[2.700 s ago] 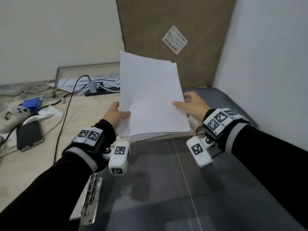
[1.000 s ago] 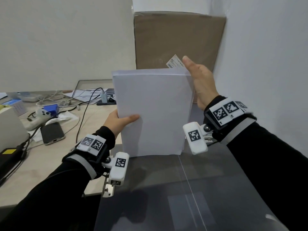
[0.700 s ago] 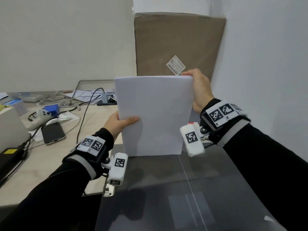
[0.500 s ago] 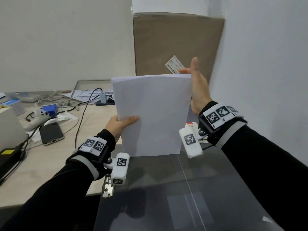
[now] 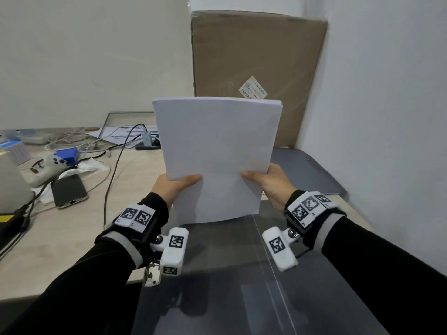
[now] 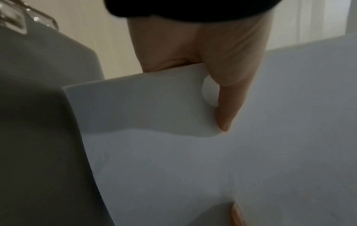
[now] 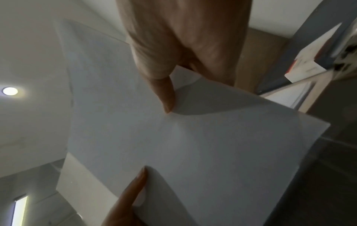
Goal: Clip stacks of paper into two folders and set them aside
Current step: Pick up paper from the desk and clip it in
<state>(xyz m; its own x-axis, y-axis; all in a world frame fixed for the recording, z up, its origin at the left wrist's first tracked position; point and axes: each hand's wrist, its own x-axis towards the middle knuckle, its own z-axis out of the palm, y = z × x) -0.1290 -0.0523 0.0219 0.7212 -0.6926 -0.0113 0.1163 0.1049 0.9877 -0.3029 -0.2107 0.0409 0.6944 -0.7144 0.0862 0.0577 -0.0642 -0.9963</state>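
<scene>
Left thumb (image 5: 187, 180) and right thumb (image 5: 250, 176) press the near face of the paper stack (image 5: 217, 151), both hands pinching its side edges. The stack stands upright, long axis vertical, bottom edge touching the open grey folder (image 5: 217, 286).

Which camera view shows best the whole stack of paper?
The head view: the whole paper stack shows upright, held by the left hand and right hand. The left wrist view shows only one lower corner; the right wrist view shows the sheet's face, close and tilted.
</scene>
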